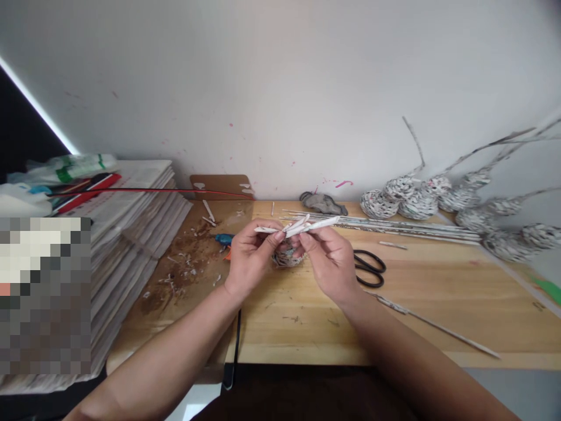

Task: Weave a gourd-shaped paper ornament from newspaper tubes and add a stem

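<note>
Both hands meet above the middle of the table around a small woven newspaper piece (287,258), whose lower part shows beneath my fingers. My left hand (250,252) is closed, thumb and fingers pinching the piece at its upper edge. Across from it, my right hand (332,257) is closed too, its thumb and index finger on a rolled paper strip (325,223) that sticks out to the right. More short paper ends stand up between the hands. Fingertips hide part of the weave. Black-handled scissors (372,261) lie beside my right hand.
Long paper sticks (421,228) lie behind my hands, near a grey cloth (323,203). Several woven paper pieces (418,204) stand back right. A tall stack of newspapers (149,204) is at left, by a littered brown board (175,269) and blue glue gun (224,239).
</note>
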`<state>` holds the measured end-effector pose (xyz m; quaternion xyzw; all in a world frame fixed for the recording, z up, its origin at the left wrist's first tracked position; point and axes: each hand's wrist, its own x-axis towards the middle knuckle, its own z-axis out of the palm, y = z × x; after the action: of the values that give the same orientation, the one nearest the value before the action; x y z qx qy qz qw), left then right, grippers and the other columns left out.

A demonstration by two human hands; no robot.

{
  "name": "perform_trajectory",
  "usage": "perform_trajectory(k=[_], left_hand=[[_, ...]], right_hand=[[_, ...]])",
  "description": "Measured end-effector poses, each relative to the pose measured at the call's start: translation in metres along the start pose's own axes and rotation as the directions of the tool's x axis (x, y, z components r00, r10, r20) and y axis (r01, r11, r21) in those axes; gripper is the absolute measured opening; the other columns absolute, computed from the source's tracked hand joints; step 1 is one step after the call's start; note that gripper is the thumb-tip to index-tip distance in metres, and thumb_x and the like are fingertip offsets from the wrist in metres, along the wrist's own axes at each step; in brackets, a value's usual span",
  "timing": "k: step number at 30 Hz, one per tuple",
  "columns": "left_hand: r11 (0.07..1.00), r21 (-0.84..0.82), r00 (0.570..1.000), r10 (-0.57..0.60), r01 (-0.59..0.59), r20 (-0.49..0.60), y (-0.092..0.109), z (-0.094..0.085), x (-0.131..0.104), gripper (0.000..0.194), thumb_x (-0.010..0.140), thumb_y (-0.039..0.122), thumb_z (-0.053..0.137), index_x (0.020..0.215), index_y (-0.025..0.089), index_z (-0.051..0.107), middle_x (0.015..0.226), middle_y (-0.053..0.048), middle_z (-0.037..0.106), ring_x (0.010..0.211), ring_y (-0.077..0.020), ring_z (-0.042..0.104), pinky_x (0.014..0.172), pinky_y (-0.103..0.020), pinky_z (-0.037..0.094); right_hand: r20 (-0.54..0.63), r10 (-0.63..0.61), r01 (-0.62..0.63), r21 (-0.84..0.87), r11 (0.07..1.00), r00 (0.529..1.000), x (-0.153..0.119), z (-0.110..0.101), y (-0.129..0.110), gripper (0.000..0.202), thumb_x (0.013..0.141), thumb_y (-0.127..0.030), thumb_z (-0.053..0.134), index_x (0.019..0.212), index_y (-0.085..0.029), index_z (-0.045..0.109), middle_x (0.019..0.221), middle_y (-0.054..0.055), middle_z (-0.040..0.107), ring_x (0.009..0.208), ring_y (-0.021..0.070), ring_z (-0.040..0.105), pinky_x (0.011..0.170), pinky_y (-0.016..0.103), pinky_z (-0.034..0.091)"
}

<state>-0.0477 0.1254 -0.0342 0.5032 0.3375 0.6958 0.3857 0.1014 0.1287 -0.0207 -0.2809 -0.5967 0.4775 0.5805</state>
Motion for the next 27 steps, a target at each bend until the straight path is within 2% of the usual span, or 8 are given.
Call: perform_trajectory(k=[4,9,13,17,21,27], left_hand=[[1.000,0.003,1.000,-0.004,0.004,0.026,0.002,0.001,0.000,0.007,0.080,0.022,0.079,0.083,0.020,0.073,0.082,-0.001,0.071,0.067,-0.0113,0.066,0.059,-0.021,0.058],[0.999,0.052,0.998,-0.006,0.003,0.070,0.008,0.002,-0.001,0.006,0.081,0.021,0.078,0.080,0.018,0.073,0.078,-0.001,0.072,0.062,-0.0100,0.065,0.060,-0.020,0.057],[0.999,0.051,1.000,-0.006,0.006,0.000,0.007,0.002,-0.001,0.009,0.078,0.023,0.081,0.080,0.018,0.073,0.082,-0.001,0.072,0.063,-0.0100,0.066,0.059,-0.020,0.058],[0.999,0.015,0.996,-0.039,0.040,-0.076,0.003,0.000,0.003,0.015,0.076,0.026,0.082,0.081,0.018,0.072,0.079,-0.001,0.072,0.067,-0.0122,0.069,0.062,-0.022,0.061],[0.996,-0.037,0.990,-0.086,0.083,-0.110,0.000,-0.003,0.006,0.020,0.076,0.030,0.083,0.085,0.016,0.071,0.082,-0.003,0.074,0.074,-0.0147,0.072,0.066,-0.024,0.063],[0.981,-0.157,0.979,-0.140,0.117,-0.145,-0.003,-0.005,0.010,0.025,0.073,0.031,0.086,0.083,0.016,0.068,0.079,-0.002,0.074,0.078,-0.0166,0.075,0.067,-0.025,0.063]], right_hand=[[-0.013,-0.008,0.009,0.003,1.000,1.000,-0.001,0.000,0.001,0.009,0.092,-0.028,0.067,0.094,-0.021,0.071,0.082,0.001,0.070,0.067,0.0119,0.064,0.061,0.024,0.058],[-0.025,0.027,-0.026,0.030,0.999,0.999,0.000,-0.001,-0.001,0.011,0.092,-0.031,0.067,0.092,-0.020,0.070,0.077,0.000,0.068,0.065,0.0116,0.063,0.058,0.022,0.055],[-0.037,0.071,-0.070,0.027,0.997,0.997,0.001,-0.001,-0.004,0.018,0.089,-0.034,0.071,0.080,-0.020,0.066,0.071,-0.001,0.066,0.058,0.0102,0.059,0.055,0.022,0.051],[0.073,0.127,-0.124,-0.035,0.992,0.989,-0.003,0.001,-0.003,0.026,0.090,-0.037,0.068,0.071,-0.020,0.062,0.065,-0.001,0.062,0.056,0.0101,0.054,0.054,0.023,0.047],[0.141,0.155,-0.139,-0.115,0.984,0.978,-0.006,0.003,0.006,0.012,0.086,-0.029,0.071,0.080,-0.020,0.065,0.074,0.000,0.068,0.065,0.0125,0.059,0.061,0.025,0.049],[0.072,0.113,-0.098,-0.188,0.977,0.991,-0.002,-0.002,0.015,0.007,0.086,-0.025,0.068,0.087,-0.019,0.072,0.079,0.003,0.073,0.068,0.0144,0.065,0.064,0.027,0.052]])
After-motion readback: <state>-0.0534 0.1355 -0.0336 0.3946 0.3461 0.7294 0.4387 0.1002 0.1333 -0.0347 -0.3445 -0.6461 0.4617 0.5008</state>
